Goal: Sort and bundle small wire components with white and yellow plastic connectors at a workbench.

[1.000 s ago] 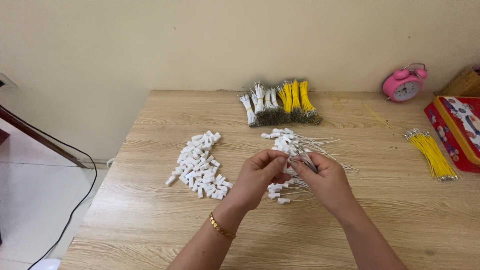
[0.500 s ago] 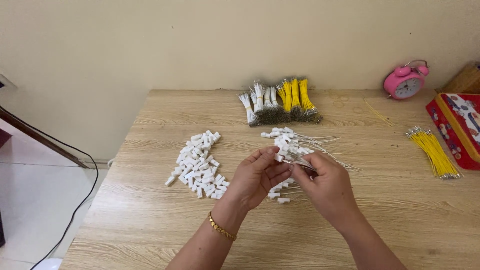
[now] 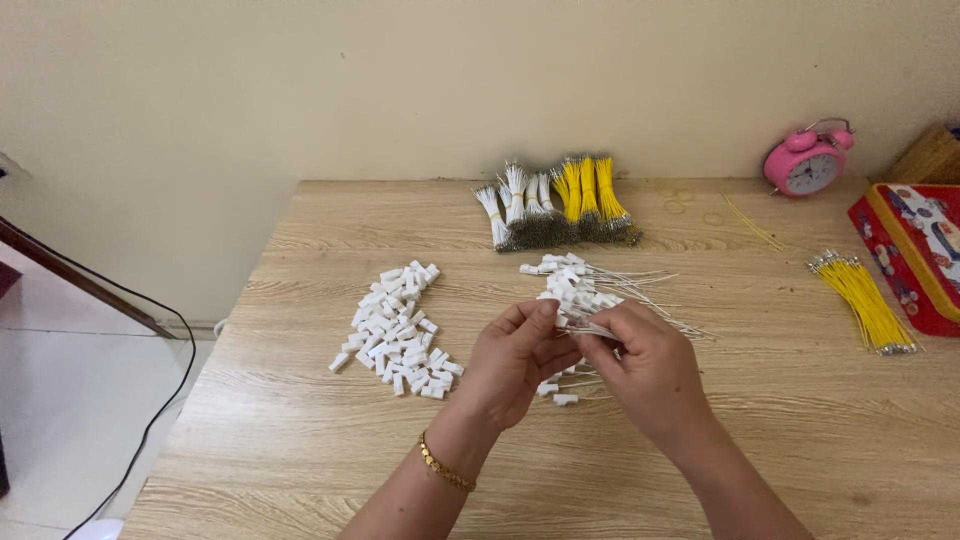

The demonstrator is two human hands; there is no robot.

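A thin white wire with a small white plastic connector [image 3: 568, 322] is pinched between the fingers of both hands, just above the middle of the wooden bench [image 3: 300, 450]. The left hand [image 3: 515, 360] closes its fingertips on the piece from the left, and the right hand [image 3: 645, 365] closes on it from the right, the two hands touching. The piece looks very light; the wire seems soft and bendable, the connector stiff and smooth, so the connector body seems the surer place to hold. Directly beneath and behind the hands lies a loose pile of similar wired connectors [image 3: 580, 285], wires trailing toward the right edge. To the left sits a heap of bare white connectors [image 3: 395, 330]. Near the far edge lie bundles of white and yellow wires [image 3: 555, 205]. Toward the right edge rest another yellow wire bundle [image 3: 865, 300], a red patterned box [image 3: 915, 250] and, in the far right corner, a pink alarm clock [image 3: 805, 160].
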